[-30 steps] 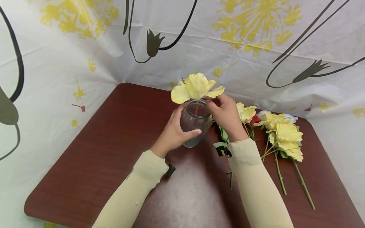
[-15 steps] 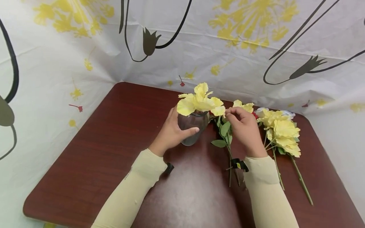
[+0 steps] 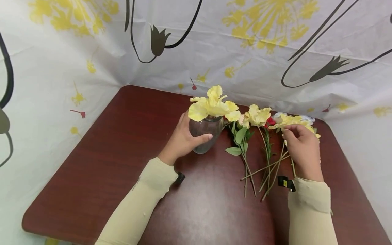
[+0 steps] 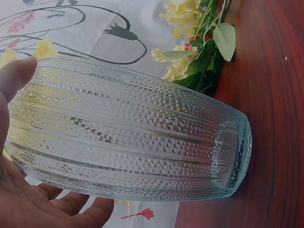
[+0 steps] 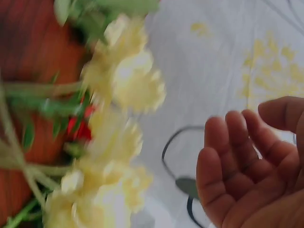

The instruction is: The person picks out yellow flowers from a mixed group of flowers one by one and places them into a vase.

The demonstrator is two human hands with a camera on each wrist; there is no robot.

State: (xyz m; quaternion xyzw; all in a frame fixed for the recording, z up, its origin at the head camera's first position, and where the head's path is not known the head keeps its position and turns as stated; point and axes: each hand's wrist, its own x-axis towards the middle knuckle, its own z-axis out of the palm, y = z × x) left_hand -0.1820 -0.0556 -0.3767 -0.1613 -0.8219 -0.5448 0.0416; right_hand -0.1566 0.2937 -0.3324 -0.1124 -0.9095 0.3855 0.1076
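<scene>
My left hand [image 3: 180, 139] grips a clear ribbed glass vase [image 3: 203, 136], thumb across the near side and fingers round the far side. Bumpy dots cover the vase's glass wall [image 4: 137, 128] in the left wrist view, and its base is at the tabletop. A yellow artificial flower [image 3: 212, 105] stands in the vase, its petals spreading over the mouth. Out to the right, my right hand [image 3: 303, 149] hovers by a bunch of yellow flowers [image 3: 289, 120]. The right wrist view shows its fingers [image 5: 218, 166] loosely curled with nothing between them.
Between vase and right hand lie a leafy green stem [image 3: 241, 136], another yellow flower [image 3: 257, 115] and a red flower [image 3: 270, 121], several stems crossing toward me. White petals [image 3: 307, 119] show at the back right. A patterned cloth [image 3: 245, 61] hangs behind the brown table [image 3: 101, 153].
My right hand has let go of the yellow flower at the vase and moved right, over the other flowers. The flower has dropped lower into the vase. My left hand keeps its grip.
</scene>
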